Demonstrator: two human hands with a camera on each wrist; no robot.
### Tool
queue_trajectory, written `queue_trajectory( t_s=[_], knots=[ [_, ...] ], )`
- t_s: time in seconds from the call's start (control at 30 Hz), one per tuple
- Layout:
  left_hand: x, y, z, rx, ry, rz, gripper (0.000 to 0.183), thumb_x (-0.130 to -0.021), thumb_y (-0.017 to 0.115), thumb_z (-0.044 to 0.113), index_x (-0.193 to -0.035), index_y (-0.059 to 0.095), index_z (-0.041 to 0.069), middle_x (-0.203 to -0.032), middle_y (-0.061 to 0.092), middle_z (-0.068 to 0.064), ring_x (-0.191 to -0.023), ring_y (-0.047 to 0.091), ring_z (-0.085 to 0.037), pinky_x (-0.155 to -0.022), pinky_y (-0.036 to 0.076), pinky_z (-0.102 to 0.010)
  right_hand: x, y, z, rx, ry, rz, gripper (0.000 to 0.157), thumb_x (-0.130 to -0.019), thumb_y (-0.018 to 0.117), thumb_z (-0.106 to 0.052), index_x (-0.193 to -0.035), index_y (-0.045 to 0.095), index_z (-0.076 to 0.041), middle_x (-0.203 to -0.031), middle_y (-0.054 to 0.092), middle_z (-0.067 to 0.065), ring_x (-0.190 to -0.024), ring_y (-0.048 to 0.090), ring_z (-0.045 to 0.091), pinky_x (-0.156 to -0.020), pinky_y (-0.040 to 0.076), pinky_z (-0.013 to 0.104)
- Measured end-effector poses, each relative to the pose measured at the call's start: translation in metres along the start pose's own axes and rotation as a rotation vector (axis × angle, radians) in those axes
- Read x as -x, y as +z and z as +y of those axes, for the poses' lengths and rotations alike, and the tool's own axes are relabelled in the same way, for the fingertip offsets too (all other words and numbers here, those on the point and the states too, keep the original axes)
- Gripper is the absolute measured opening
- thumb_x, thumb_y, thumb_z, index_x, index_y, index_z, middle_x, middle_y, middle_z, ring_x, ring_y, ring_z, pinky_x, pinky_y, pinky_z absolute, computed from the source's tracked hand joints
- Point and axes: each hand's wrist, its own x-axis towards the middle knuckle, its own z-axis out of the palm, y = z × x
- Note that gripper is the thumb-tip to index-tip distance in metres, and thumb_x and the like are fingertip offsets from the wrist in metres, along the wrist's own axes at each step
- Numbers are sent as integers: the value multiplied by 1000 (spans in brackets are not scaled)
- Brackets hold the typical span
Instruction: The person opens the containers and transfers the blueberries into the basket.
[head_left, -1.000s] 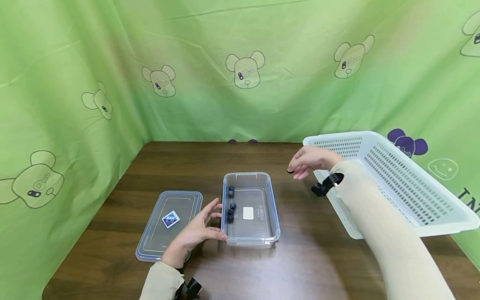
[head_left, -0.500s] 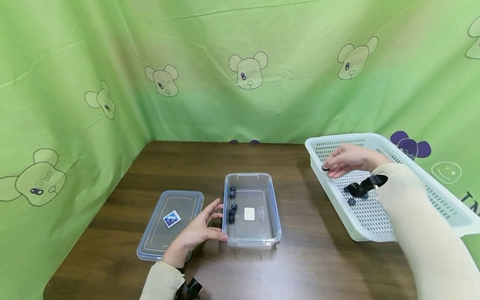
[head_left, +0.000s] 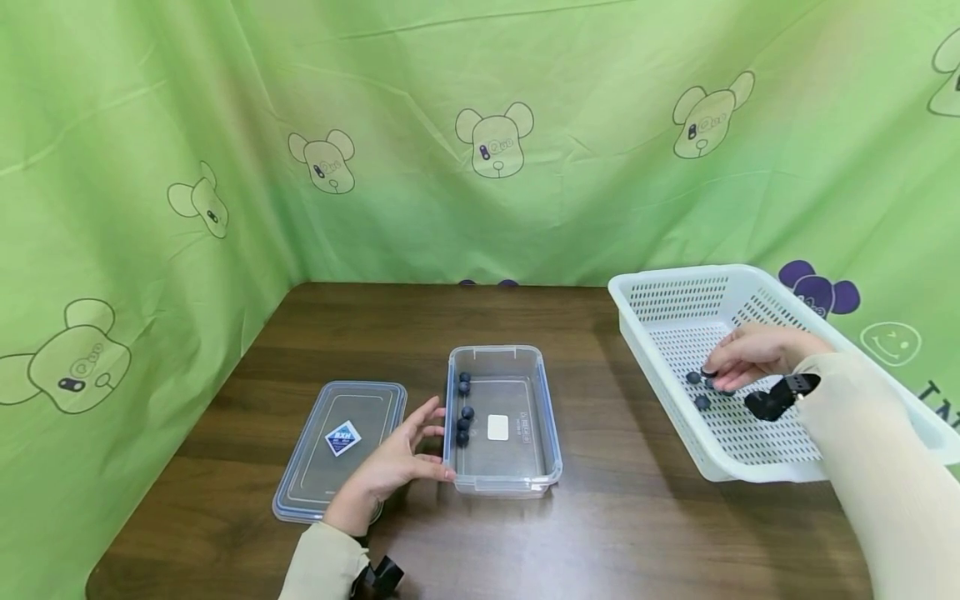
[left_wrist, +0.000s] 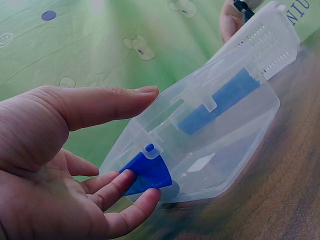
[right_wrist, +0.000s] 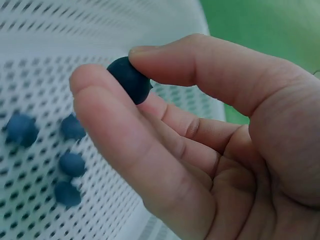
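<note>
My right hand is inside the white plastic basket. In the right wrist view its thumb and fingers pinch a dark blueberry. Several more blueberries lie on the basket's perforated floor, one blueberry near its left wall. The left hand is at the left side of a clear, lidless food container. Its thumb lies by the rim and its relaxed fingers touch a blue side flap. Along the container's left side sit several blueberries.
A clear lid with a blue edge lies on the brown wooden table, left of the container and partly behind the left hand. A green printed curtain hangs behind and at both sides. The basket stands at the table's right.
My right hand, carrying the blueberry, has moved right from beside the basket, over its rim, then lower among the blueberries inside. The left hand and the container have stayed put.
</note>
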Motion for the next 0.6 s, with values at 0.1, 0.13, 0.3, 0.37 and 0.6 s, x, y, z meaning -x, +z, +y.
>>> queue_trajectory(
  t_s=[0.1, 0.13, 0.3, 0.37, 0.6],
  knots=[
    [0, 0, 0, 0, -3, -2, 108, -74, 78, -12, -155, 8, -7, -156, 22, -29, -130, 39, -40, -93, 51, -38, -1, 2, 12, -11, 17, 16, 11, -89, 62, 0, -96, 69, 6, -78, 71, 12, -72, 71, 16, -72, 58, 29],
    [0, 0, 0, 0, -5, -2, 108, -74, 78, -12, -155, 8, -7, -156, 22, -29, -129, 39, -40, -92, 51, -38, -2, 3, 15, -13, 20, 22, 11, -89, 63, 0, -95, 69, 6, -78, 71, 12, -72, 71, 16, -72, 58, 29],
    [0, 0, -1, -3, -7, 1, 108, -74, 79, -11, -156, 8, -7, -156, 23, -29, -129, 40, -40, -92, 51, -37, -7, 6, 27, -1, 47, 36, 9, -89, 63, 0, -95, 68, 4, -78, 70, 12, -71, 71, 17, -71, 59, 30],
    [0, 0, -1, -3, -5, 1, 108, -74, 79, -11, -156, 8, -7, -156, 23, -29, -129, 39, -40, -93, 51, -37, -8, 6, 31, 11, 61, 34, 8, -90, 62, 1, -95, 67, 4, -78, 70, 11, -71, 70, 17, -70, 59, 29],
    [0, 0, 0, -6, -4, 1, 108, -74, 79, -10, -156, 9, -7, -156, 23, -28, -130, 38, -39, -93, 51, -37, -9, 8, 40, 31, 107, 57, 8, -89, 64, 2, -96, 66, 5, -74, 69, 11, -67, 70, 16, -67, 59, 28]
  ],
)
